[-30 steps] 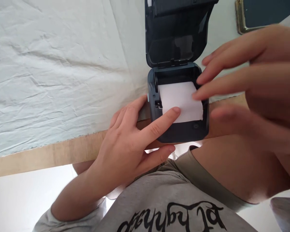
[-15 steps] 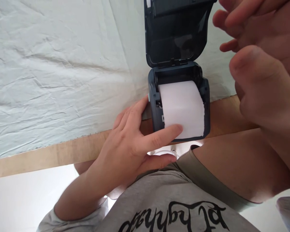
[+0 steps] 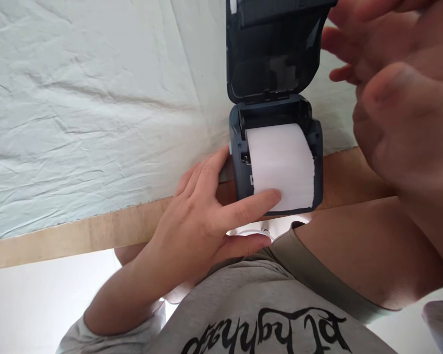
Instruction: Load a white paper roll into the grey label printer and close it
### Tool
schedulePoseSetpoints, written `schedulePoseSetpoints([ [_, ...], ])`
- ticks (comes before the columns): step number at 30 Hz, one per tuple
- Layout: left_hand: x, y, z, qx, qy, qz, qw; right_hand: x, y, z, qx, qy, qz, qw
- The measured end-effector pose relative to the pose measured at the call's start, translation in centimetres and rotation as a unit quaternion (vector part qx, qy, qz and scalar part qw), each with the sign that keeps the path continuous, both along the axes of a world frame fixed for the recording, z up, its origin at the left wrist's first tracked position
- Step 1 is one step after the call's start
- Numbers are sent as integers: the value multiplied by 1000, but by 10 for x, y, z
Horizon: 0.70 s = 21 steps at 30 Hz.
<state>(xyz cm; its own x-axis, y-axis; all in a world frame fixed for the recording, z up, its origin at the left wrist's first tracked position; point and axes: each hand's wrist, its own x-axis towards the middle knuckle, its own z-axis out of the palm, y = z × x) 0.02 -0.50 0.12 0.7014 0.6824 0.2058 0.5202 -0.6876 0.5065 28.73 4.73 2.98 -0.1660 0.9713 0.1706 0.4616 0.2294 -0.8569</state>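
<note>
A dark blue portable thermal printer (image 3: 239, 172) sits at the table's front edge, its black lid (image 3: 273, 54) swung up and back. White paper (image 3: 284, 167) from the roll inside lies out over the printer's front, its right edge ragged. My left hand (image 3: 210, 211) holds the printer from the left: the index finger presses on the paper, other fingers rest against the side, and the thumb sticks out below. At upper right, my right hand (image 3: 395, 83) is open and blurred, fingers apart, its upper fingers at the lid's right edge; whether they touch it I cannot tell.
A wrinkled pale cloth (image 3: 96, 108) covers the table, with a wooden edge strip (image 3: 77, 226) along its front. My legs and grey shirt (image 3: 243, 305) are close below that edge. A grey rounded object (image 3: 441, 319) shows at lower right.
My right hand has shifted slightly left, closer to the lid. The printer and its lid appear a little further right, while my left index finger stays on the paper.
</note>
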Motion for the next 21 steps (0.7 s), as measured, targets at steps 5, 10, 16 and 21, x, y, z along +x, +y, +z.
schedulePoseSetpoints([
  [5,0,1,0,5,-3,-4,1000,-7,0,5,3,5,23,1000],
  [10,2,0,1,-5,8,1,1000,1,-8,-3,31,-10,-67,997],
  [16,1,0,1,-1,10,1,1000,5,-10,-2,0,-30,-70,997],
  [21,1,0,2,0,11,-1,1000,17,-7,-13,44,-67,-8,997],
])
